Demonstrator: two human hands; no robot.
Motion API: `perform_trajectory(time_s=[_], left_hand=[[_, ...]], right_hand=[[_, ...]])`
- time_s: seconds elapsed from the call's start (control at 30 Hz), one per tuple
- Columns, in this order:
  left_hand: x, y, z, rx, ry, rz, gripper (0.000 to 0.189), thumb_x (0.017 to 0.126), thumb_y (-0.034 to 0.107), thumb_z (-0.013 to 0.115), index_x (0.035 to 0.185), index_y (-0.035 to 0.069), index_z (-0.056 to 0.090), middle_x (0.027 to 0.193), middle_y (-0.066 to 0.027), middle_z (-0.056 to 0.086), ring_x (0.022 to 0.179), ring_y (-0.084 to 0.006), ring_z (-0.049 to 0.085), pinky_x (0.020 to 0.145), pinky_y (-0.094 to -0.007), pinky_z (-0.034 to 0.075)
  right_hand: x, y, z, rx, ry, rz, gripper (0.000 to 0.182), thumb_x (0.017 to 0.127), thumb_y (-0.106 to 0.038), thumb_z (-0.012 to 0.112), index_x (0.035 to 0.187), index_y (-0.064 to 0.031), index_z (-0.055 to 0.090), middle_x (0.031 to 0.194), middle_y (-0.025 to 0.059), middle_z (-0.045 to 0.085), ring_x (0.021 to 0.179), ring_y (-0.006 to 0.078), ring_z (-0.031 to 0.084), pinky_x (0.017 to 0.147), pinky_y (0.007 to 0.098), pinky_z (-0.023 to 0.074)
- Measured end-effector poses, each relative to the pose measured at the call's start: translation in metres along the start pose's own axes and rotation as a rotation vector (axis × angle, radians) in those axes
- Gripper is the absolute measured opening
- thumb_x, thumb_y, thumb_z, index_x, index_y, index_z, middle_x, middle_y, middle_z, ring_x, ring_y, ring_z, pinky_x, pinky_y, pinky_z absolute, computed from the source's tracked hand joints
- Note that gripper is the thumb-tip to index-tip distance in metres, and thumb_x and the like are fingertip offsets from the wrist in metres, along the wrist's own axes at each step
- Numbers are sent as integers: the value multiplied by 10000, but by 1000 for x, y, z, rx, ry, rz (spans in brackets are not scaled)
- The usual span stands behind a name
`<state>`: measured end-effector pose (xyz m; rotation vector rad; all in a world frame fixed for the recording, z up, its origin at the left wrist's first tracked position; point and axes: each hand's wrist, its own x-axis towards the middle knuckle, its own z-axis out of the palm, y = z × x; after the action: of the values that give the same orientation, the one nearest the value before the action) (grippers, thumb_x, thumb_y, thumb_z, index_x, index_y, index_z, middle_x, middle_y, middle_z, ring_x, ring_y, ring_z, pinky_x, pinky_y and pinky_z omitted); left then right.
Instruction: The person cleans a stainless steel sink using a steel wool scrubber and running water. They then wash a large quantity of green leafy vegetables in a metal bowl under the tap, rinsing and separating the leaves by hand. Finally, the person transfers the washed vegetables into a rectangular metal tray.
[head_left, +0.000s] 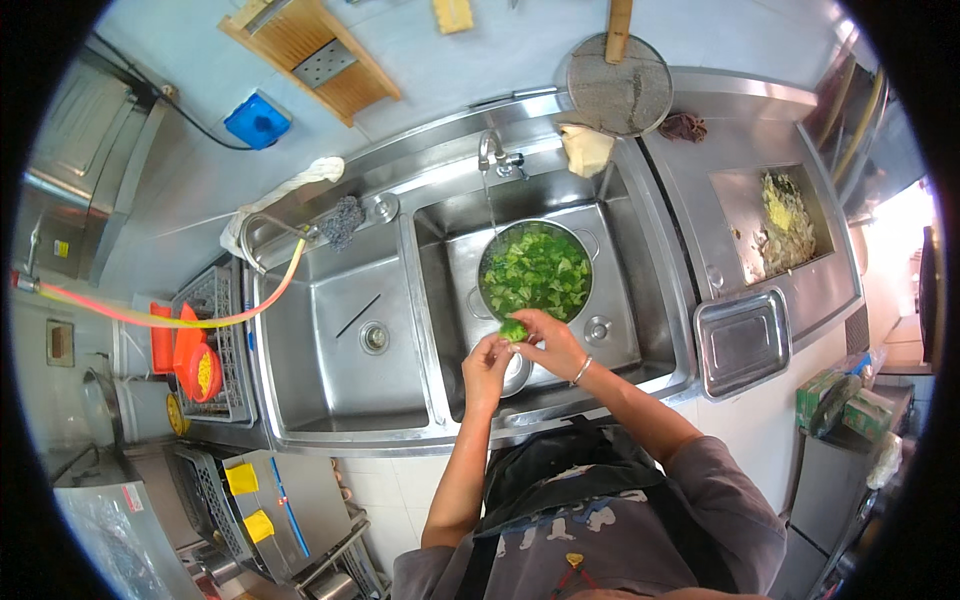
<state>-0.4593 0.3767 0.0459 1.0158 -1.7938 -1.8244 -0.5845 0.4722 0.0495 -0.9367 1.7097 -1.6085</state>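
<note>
My left hand (486, 366) and my right hand (551, 346) meet over the front part of the right sink basin. Between their fingertips they hold a green broccoli floret (513, 331). Just beyond them, a round metal colander or pot with loop handles is filled with broccoli pieces (536, 274). Water runs from the faucet (491, 150) at the back and falls by the vessel's left rim. A round metal bowl (516, 375) is partly hidden beneath my hands.
The left basin (360, 300) holds a thin dark stick (358, 315). A pink-yellow hose (225, 322) arches over its left side. On the right are a rectangular metal tray (742, 343) and a counter opening with food scraps (784, 221). A mesh strainer (620, 86) hangs behind.
</note>
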Motion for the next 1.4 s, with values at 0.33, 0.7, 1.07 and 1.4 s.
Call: perform_trajectory(time_s=[0.33, 0.7, 1.07, 1.4], left_hand=[[33, -83, -38, 750, -87, 20, 422, 762, 128, 692, 1140, 15, 540, 1110, -187, 549, 990, -318, 581, 827, -388, 481], [150, -80, -90, 1121, 315, 237, 686, 735, 88, 712, 1309, 10, 343, 1342, -273, 332, 1240, -441, 333, 1039, -491, 299], [197, -86, -81, 1275, 298, 191, 714, 750, 138, 712, 1314, -36, 309, 1359, -282, 320, 1240, -447, 348, 1043, -473, 311], [198, -84, -86, 1314, 320, 199, 714, 738, 96, 694, 1320, -14, 294, 1354, -284, 316, 1235, -432, 360, 1029, -468, 337]], right_hand=[[1, 230, -33, -70, 214, 737, 476, 756, -223, 712, 1148, -13, 545, 929, 121, 639, 789, 191, 619, 670, 306, 505], [85, 288, -67, -294, 193, 593, 395, 776, -180, 697, 1142, -93, 577, 891, 104, 622, 782, 212, 591, 713, 336, 483], [196, 339, -70, -939, 131, 515, 542, 715, -126, 727, 1215, -174, 523, 1282, 181, 449, 1106, 376, 488, 906, 452, 448], [160, 300, -64, 717, 230, 814, 372, 961, -338, 485, 1259, -116, 495, 1129, 46, 595, 995, 158, 595, 727, 292, 498]])
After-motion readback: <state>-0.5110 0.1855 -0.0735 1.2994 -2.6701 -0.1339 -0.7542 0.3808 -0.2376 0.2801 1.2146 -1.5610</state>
